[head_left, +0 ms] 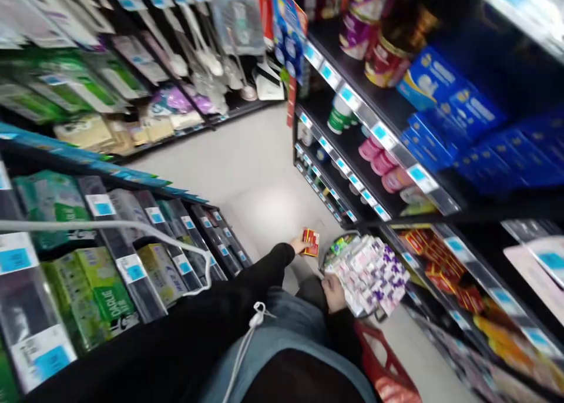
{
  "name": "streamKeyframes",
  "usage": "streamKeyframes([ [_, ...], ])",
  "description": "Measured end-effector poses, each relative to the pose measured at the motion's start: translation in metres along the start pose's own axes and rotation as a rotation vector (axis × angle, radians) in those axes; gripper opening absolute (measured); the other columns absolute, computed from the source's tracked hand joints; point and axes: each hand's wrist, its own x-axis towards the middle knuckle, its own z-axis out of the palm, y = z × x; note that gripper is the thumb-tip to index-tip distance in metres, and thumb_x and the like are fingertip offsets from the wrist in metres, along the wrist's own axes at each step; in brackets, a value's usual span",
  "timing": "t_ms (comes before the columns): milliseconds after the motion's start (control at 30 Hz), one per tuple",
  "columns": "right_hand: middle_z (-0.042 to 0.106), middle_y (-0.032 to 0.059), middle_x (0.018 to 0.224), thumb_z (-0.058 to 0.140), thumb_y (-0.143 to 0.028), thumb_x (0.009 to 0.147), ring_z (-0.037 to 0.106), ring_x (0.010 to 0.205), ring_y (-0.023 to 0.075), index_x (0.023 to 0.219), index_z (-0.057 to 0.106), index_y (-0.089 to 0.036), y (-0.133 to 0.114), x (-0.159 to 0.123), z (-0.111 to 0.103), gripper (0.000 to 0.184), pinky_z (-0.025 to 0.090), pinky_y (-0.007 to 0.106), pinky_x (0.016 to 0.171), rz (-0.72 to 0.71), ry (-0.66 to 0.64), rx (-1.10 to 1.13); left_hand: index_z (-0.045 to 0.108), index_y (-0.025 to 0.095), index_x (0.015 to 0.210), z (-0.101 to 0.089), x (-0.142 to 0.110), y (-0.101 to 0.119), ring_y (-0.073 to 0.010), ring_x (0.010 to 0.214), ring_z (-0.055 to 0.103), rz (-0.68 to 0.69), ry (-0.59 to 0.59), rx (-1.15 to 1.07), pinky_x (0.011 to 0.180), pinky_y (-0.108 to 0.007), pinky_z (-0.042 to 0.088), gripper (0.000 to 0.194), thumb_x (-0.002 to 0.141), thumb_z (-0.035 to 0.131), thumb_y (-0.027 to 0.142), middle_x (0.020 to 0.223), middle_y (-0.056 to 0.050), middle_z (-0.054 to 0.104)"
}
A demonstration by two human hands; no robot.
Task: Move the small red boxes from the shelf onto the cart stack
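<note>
My left hand point(300, 246) is closed around one edge of a small red box point(311, 242) with yellow trim, held low over the aisle floor. To its right is a large white pack point(369, 271) with purple flower prints. My right hand point(333, 292) is curled against the near left edge of this pack and appears to grip it; its fingertips are hidden. Behind the pack shows the dark rim of a basket point(324, 253), with green packets point(341, 244) inside.
Shelves of boxed goods point(83, 285) flank the left side. On the right, shelving holds blue boxes point(453, 97), pink tubs point(383, 156) and small red packets point(436, 256). Hanging utensils point(198, 44) line the far left. A red openwork object point(388, 362) lies beside my legs. A white cord point(154, 232) crosses the left.
</note>
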Motion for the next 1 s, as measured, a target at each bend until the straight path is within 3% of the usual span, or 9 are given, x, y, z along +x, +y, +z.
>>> streamKeyframes([
  [100, 0.064, 0.015, 0.11, 0.052, -0.038, 0.076, 0.062, 0.102, 0.0244, 0.117, 0.055, -0.012, 0.028, -0.005, -0.044, 0.048, 0.048, 0.039, 0.093, 0.024, 0.105, 0.068, 0.018, 0.029, 0.142, 0.069, -0.01, 0.0, -0.016, 0.069, 0.064, 0.056, -0.165, 0.034, 0.06, -0.031, 0.056, 0.083, 0.074, 0.066, 0.022, 0.116, -0.008, 0.061],
  [200, 0.053, 0.0205, 0.127, 0.056, -0.042, 0.079, 0.061, 0.106, 0.0254, 0.136, 0.04, -0.009, 0.076, -0.017, -0.099, 0.067, 0.049, 0.039, 0.091, -0.013, 0.15, 0.063, 0.02, 0.027, 0.144, 0.151, -0.028, -0.013, -0.0179, 0.072, 0.065, 0.055, -0.278, 0.009, 0.061, -0.032, 0.056, 0.088, 0.072, 0.07, 0.026, 0.112, -0.009, 0.062],
  [300, 0.035, 0.0201, 0.145, 0.071, -0.045, 0.069, 0.047, 0.126, 0.0306, 0.146, 0.028, -0.014, 0.133, -0.042, -0.157, 0.093, 0.042, 0.044, 0.103, -0.233, 0.089, -0.113, 0.025, 0.025, 0.143, 0.237, -0.054, -0.033, -0.0198, 0.069, 0.064, 0.03, -0.355, 0.023, 0.058, -0.033, 0.055, 0.09, 0.066, 0.072, 0.021, 0.102, -0.006, 0.065],
  [367, 0.031, 0.0186, 0.147, 0.079, -0.042, 0.059, 0.035, 0.135, 0.0333, 0.148, 0.025, -0.014, 0.168, -0.063, -0.191, 0.107, 0.035, 0.046, 0.11, -0.348, 0.024, -0.24, 0.032, 0.025, 0.141, 0.29, -0.075, -0.044, -0.0198, 0.067, 0.064, 0.021, -0.368, 0.047, 0.057, -0.032, 0.054, 0.088, 0.063, 0.073, 0.019, 0.096, -0.003, 0.065],
  [500, 0.038, 0.0193, 0.14, 0.082, -0.037, 0.053, 0.042, 0.129, 0.0336, 0.147, 0.024, -0.012, 0.219, -0.102, -0.238, 0.114, 0.04, 0.044, 0.106, -0.346, -0.038, -0.325, 0.038, 0.025, 0.139, 0.368, -0.113, -0.052, -0.0194, 0.064, 0.064, 0.038, -0.358, 0.105, 0.056, -0.03, 0.052, 0.085, 0.062, 0.074, 0.024, 0.093, -0.001, 0.067],
  [633, 0.044, 0.019, 0.132, 0.079, -0.036, 0.053, 0.045, 0.125, 0.0336, 0.14, 0.033, -0.012, 0.256, -0.121, -0.265, 0.101, 0.042, 0.045, 0.104, -0.395, -0.009, -0.301, 0.031, 0.024, 0.145, 0.417, -0.138, -0.057, -0.017, 0.063, 0.064, 0.094, -0.326, 0.226, 0.059, -0.027, 0.052, 0.091, 0.066, 0.075, 0.032, 0.099, -0.004, 0.068],
  [767, 0.052, 0.0156, 0.118, 0.076, -0.04, 0.052, 0.051, 0.115, 0.0333, 0.128, 0.041, -0.015, 0.296, -0.123, -0.288, 0.087, 0.043, 0.049, 0.099, -0.363, 0.075, -0.242, 0.021, 0.018, 0.151, 0.449, -0.148, -0.076, -0.0185, 0.071, 0.067, 0.115, -0.294, 0.307, 0.069, -0.029, 0.053, 0.082, 0.083, 0.056, 0.049, 0.101, -0.007, 0.069],
  [867, 0.052, 0.0154, 0.114, 0.074, -0.047, 0.05, 0.053, 0.11, 0.0338, 0.123, 0.043, -0.013, 0.329, -0.128, -0.304, 0.086, 0.042, 0.05, 0.099, -0.233, 0.191, -0.229, 0.035, 0.018, 0.146, 0.461, -0.151, -0.101, -0.0229, 0.1, 0.065, 0.143, -0.21, 0.54, 0.089, -0.03, 0.048, 0.068, 0.088, 0.051, 0.049, 0.108, -0.009, 0.069],
  [1000, 0.053, 0.0183, 0.111, 0.073, -0.052, 0.047, 0.051, 0.112, 0.0369, 0.118, 0.046, -0.009, 0.368, -0.152, -0.318, 0.087, 0.039, 0.051, 0.1, -0.123, 0.322, -0.236, 0.045, 0.008, 0.137, 0.463, -0.157, -0.147, -0.0294, 0.116, 0.058, -0.008, -0.089, 0.728, 0.096, -0.034, 0.042, 0.057, 0.089, 0.055, 0.038, 0.121, -0.02, 0.062],
])
